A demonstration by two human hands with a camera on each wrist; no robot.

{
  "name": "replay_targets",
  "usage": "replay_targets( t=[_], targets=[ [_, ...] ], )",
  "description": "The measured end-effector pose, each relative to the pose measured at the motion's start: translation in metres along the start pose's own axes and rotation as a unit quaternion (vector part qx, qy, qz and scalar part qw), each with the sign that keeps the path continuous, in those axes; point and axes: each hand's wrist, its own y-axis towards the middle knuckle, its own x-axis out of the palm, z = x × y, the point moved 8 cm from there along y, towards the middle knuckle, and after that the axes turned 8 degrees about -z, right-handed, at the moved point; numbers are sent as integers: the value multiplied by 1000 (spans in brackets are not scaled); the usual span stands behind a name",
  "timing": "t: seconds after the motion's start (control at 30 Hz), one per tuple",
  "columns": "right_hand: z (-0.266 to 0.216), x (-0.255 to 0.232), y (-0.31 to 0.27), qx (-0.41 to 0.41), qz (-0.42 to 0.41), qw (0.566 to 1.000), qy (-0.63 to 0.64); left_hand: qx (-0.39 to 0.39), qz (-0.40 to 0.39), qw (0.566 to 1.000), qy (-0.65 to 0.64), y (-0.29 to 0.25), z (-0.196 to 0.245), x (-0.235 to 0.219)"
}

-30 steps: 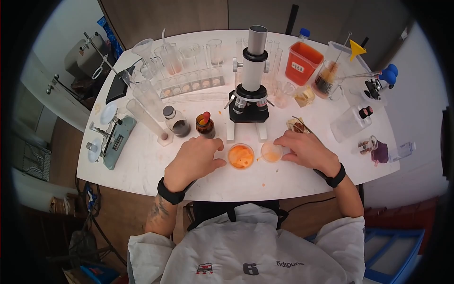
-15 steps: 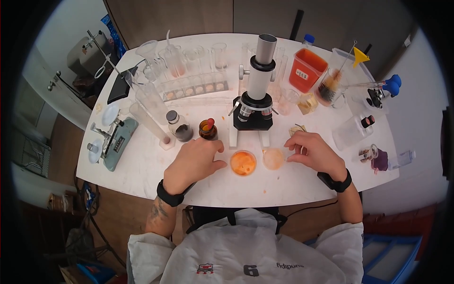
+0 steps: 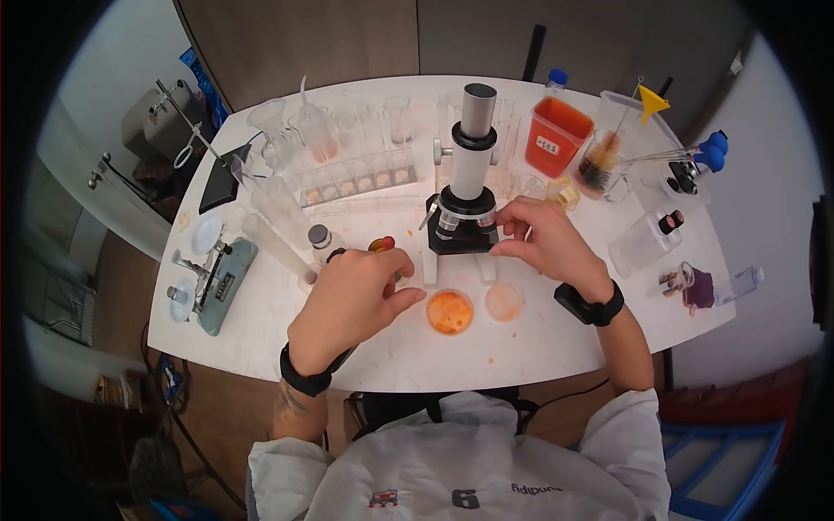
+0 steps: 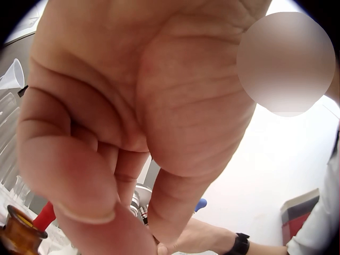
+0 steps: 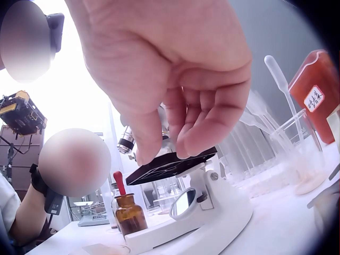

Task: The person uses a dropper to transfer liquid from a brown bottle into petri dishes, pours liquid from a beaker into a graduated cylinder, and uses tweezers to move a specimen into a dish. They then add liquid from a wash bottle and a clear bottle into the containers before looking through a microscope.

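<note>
My right hand is at the black stage of the white microscope. In the right wrist view its thumb and bent fingertips are at the upper side of the stage, with a gap between them and nothing visible held. Over the table, my left hand hovers with loosely bent fingers and nothing in them. It partly hides the brown dropper bottle with a red bulb. In front of the microscope lie a dish of orange material and a paler, shallow round dish.
Left are a green balance, a dark-capped jar, a tall cylinder and a rack of tubes. An orange-red bin, brushes, a clear bottle and a purple cloth stand right.
My right hand has left the pale dish and moved forward to the microscope stage. My left hand has stayed beside the brown bottle, its thumb slightly nearer the orange dish.
</note>
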Motion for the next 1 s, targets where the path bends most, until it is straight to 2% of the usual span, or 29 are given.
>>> replay_targets(
  t=[0.27, 0.5, 0.8, 1.0],
  targets=[
    [13, 0, 3, 33, 2, 997, 63, 3, -4, 1000, 5, 2, 1, -8],
    [18, -4, 4, 25, -6, 999, 48, 21, 15, 999, 29, 18, 6, -34],
    [6, -4, 7, -61, 5, 998, -7, 7, -7, 999, 41, 49, 8, -64],
    [5, -3, 10, -65, 1, 998, -15, 2, 13, 999, 44, 61, -2, -76]
  ],
)
